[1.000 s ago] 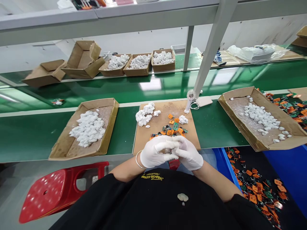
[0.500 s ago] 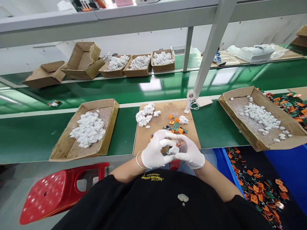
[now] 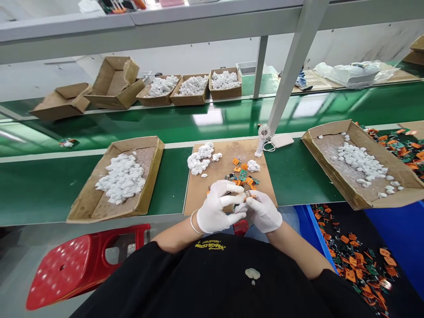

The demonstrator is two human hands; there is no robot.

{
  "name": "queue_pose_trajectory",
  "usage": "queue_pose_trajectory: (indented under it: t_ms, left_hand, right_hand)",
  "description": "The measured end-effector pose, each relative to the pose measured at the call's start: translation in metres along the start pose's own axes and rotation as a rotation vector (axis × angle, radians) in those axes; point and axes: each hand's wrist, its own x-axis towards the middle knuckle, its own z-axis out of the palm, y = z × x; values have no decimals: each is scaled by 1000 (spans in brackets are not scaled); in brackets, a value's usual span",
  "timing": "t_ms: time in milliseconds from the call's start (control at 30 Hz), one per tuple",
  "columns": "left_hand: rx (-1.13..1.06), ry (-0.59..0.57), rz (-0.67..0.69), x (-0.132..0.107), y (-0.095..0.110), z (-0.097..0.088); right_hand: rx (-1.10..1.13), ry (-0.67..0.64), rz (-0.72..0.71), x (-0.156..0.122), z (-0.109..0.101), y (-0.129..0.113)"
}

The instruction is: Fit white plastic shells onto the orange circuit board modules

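Observation:
Both my hands wear white gloves and meet at the near edge of a cardboard sheet [image 3: 212, 185]. My left hand [image 3: 217, 210] is closed, its fingertips pinching a small white part [image 3: 239, 199]. My right hand [image 3: 263, 212] is closed too, with fingers pressed against the same small piece, where a bit of orange shows. Just beyond the hands lies a small pile of orange and green circuit boards [image 3: 243, 176]. A heap of white plastic shells [image 3: 199, 159] and a smaller clump [image 3: 253, 165] rest on the sheet.
Cardboard trays of white shells sit at left [image 3: 150, 176] and right [image 3: 326, 170] on the green belt [image 3: 291, 172]. Three more boxes of shells [image 3: 192, 86] line the far belt. A metal post [image 3: 286, 75] rises behind the sheet. A red stool [image 3: 79, 260] stands lower left, and a blue bin of circuit boards [image 3: 361, 260] lower right.
My hands opened apart slightly half a second ago, then drew together again and shifted a little forward over the sheet's near edge, fingertips now pinching the small part.

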Motion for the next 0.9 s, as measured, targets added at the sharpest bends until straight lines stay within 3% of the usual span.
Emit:
queue_pose_trajectory:
  t_ms: [267,433,567,700,900]
  left_hand:
    - [-22,23,91,1,-2,6]
    - [-43,52,-20,-5,-4,9]
    - [-41,-46,-122,-4,-3,3]
    - [74,-148,-110,1,-1,-3]
    - [20,-171,-111,1,-2,-3]
  right_hand:
    - [126,110,115,10,2,14]
    - [76,5,52,5,2,11]
    - [-49,23,44,2,-2,9]
    - [-179,89,95,2,-4,7]
    - [-244,116,171,2,-3,7]
